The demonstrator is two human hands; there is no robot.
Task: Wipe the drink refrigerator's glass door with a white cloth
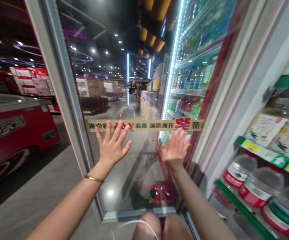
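A framed glass door (134,160) stands in front of me, with a yellowish printed strip (159,125) running across it. Spread flat at the strip's left part is my left hand (112,143), fingers apart, a gold bangle (94,179) on its wrist. It appears to press on the glass. My right hand (176,146) is raised by the strip's right part, fingers up, blurred by motion. Whether its palm touches the glass I cannot tell. Neither hand holds anything.
Shelves on the right hold large bottles (253,190) and labelled drinks (267,130). A red chest freezer (21,130) stands on the left, stacked boxes (31,80) behind it. Through the glass, a shop aisle shows. A white cord (141,221) crosses my knees.
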